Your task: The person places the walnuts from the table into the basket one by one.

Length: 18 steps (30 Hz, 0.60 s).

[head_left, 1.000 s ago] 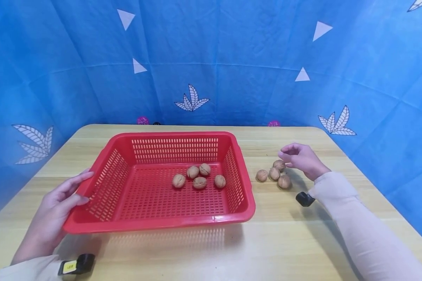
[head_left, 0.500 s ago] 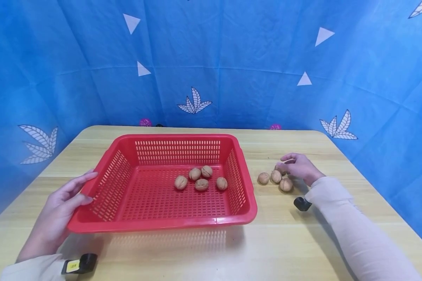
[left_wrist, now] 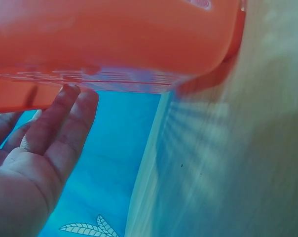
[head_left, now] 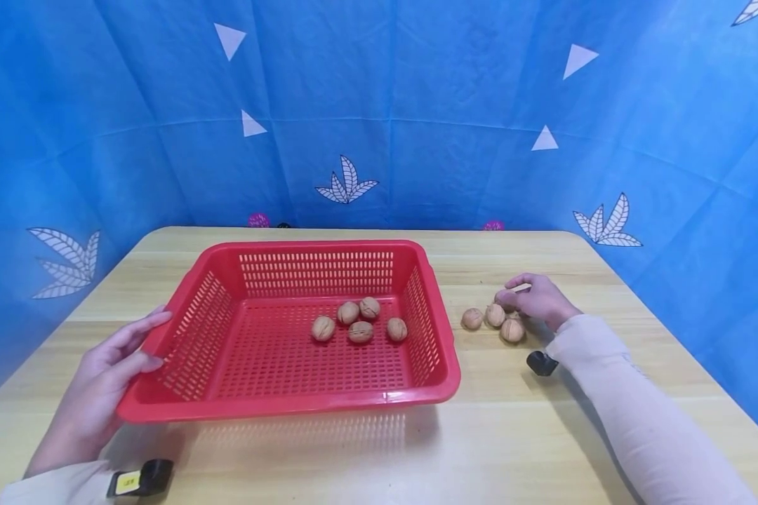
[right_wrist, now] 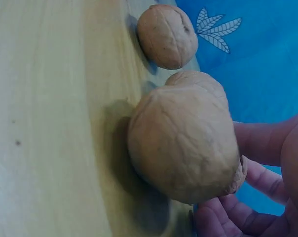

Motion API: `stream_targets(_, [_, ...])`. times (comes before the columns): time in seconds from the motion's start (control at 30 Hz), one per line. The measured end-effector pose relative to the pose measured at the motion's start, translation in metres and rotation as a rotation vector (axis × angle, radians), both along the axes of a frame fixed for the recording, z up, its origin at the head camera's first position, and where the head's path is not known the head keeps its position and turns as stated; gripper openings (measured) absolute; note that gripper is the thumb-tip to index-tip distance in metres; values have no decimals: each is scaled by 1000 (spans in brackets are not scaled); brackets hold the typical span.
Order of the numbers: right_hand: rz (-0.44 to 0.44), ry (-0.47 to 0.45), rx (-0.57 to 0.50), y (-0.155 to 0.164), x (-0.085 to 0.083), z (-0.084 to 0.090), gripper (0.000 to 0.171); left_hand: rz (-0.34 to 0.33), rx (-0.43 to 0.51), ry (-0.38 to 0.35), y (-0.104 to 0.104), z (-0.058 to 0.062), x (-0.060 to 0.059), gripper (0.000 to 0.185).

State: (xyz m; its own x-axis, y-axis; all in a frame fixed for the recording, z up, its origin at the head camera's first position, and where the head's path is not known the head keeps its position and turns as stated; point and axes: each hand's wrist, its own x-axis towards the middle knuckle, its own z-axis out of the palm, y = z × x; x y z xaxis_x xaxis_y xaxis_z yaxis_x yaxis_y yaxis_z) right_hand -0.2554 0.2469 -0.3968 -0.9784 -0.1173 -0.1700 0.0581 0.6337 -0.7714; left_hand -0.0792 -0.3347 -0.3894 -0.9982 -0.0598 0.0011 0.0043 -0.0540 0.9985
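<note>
A red slotted basket (head_left: 290, 405) stands on the wooden table with several walnuts (head_left: 360, 331) in it. My left hand (head_left: 110, 358) lies open, its straight fingers (left_wrist: 65, 113) touching the basket's (left_wrist: 114, 39) left wall. To the right of the basket is a small cluster of walnuts (head_left: 471, 318) on the table. My right hand (head_left: 537, 298) is down on the rear walnut (head_left: 502, 300) of that cluster, fingers curled round it. In the right wrist view a large walnut (right_wrist: 183, 143) fills the middle, with my curled fingers (right_wrist: 267, 148) just behind it and two more walnuts (right_wrist: 167, 35) beyond.
A blue printed cloth (head_left: 379, 105) closes in the back and both sides of the table (head_left: 543, 435). A black wrist camera (head_left: 541, 362) sits under my right sleeve and another (head_left: 140, 478) by my left wrist. Bare wood lies in front of the basket.
My right hand has come down from just above the loose walnuts onto the rear one, and its fingers have curled round it. The left hand and basket have stayed put.
</note>
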Motion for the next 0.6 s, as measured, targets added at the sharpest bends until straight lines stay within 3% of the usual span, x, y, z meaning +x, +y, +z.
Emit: stream_targets(0.6, [-20, 47, -337, -18, -7, 25, 51, -8, 26, 12, -2, 0, 0, 56])
